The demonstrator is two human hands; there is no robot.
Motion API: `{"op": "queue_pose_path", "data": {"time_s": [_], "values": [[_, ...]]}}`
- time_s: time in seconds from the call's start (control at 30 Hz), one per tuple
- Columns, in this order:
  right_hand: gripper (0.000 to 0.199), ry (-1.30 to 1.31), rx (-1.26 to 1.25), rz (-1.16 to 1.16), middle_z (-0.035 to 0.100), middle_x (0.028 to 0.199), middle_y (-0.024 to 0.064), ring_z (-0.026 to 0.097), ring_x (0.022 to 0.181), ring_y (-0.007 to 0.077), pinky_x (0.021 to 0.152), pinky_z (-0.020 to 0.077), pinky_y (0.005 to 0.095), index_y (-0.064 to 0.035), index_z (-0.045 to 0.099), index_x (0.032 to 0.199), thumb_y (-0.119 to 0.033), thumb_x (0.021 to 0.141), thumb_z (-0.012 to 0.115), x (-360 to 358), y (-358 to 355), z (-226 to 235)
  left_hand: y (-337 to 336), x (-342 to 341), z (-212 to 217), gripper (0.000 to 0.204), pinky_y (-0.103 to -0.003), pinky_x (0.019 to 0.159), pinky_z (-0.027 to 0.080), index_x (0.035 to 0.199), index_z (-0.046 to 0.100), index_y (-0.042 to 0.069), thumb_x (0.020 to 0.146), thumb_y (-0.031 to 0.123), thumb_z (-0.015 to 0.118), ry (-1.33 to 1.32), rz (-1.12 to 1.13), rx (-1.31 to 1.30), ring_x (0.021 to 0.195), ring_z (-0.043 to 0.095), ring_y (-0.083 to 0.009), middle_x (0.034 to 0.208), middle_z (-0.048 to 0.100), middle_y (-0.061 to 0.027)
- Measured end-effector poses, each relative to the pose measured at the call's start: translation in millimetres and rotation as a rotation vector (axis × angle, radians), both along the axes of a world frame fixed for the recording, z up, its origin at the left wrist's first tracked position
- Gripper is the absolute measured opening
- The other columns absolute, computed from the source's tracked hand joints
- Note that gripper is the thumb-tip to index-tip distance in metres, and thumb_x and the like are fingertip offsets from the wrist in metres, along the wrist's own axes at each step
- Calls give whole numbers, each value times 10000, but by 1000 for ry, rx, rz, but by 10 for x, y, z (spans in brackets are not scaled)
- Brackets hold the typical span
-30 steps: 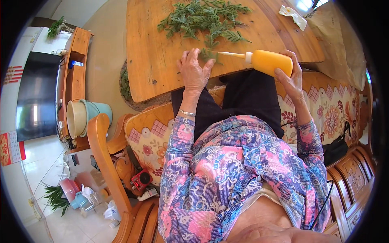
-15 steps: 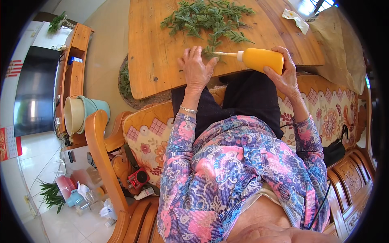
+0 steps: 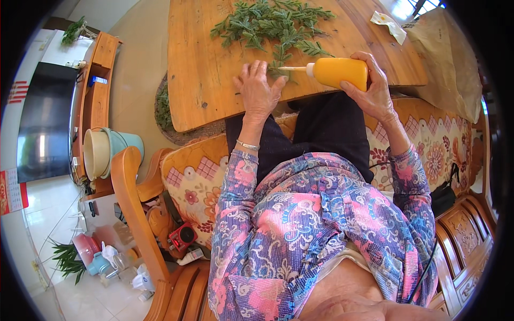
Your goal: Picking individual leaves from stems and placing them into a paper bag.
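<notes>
On the table (image 3: 198, 80): one bottle (image 3: 340, 73), yellow, single long nozzle (image 3: 293, 68); one small sprig (image 3: 278, 72) by the left hand; one pile (image 3: 267, 24) of green sprigs, overlapping, number not countable; one crumpled tissue (image 3: 388, 25). Bottle is held above the near edge, nearly level, nozzle pointing left with its tip at the sprig; contact cannot be told. Two hands in view. Right hand (image 3: 375, 91) grips the bottle's base end, fingers wrapped on the far side, thumb pressed on the near side, wrist bent inward. Left hand (image 3: 259, 91) is back up, low at the table, fingers close together, thumb spread away from them toward the sprig; whether the fingertips press the sprig, cannot tell. One bracelet (image 3: 248, 145) on the left wrist. Pile lies just beyond the sprig, its lowest tips near it. One brown bag (image 3: 447, 64) stands at the table's right end, hiding part of that edge. Off to the left, well apart: two buckets (image 3: 96, 154), one cream, one pale blue; one red radio (image 3: 183, 235) beside the cushion (image 3: 193, 182).
</notes>
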State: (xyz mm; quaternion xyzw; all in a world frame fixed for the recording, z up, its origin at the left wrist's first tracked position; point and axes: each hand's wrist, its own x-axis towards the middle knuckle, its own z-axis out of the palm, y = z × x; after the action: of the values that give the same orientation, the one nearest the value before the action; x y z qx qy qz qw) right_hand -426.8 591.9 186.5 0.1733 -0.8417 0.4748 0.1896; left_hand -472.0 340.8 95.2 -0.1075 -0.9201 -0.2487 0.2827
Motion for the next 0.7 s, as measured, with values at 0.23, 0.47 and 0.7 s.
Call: {"op": "queue_pose_path", "data": {"time_s": [0.23,0.47,0.7], "values": [[481,-3,60,7,571,963,79,539,761,184,707,476,271,-67,514,1132,-121,717,751,32,40,126,-3,-4,-43,734,-512,949,280,1158,581,17,807,656,496,-28,-2,-52,1167,445,-354,1238,566,-128],[496,-36,84,-30,573,992,84,549,791,197,719,479,279,-73,513,1139,-122,709,756,147,91,141,-9,-4,-68,777,-510,949,280,1167,586,22,805,700,471,-23,17,-94,1180,453,-356,1265,564,-141],[502,-10,95,-43,574,1017,88,553,819,204,728,481,284,-80,513,1140,-106,701,756,212,147,101,8,20,-16,788,-521,944,281,1165,588,25,803,712,461,-37,2,-96,1180,453,-358,1263,564,-145]]}}
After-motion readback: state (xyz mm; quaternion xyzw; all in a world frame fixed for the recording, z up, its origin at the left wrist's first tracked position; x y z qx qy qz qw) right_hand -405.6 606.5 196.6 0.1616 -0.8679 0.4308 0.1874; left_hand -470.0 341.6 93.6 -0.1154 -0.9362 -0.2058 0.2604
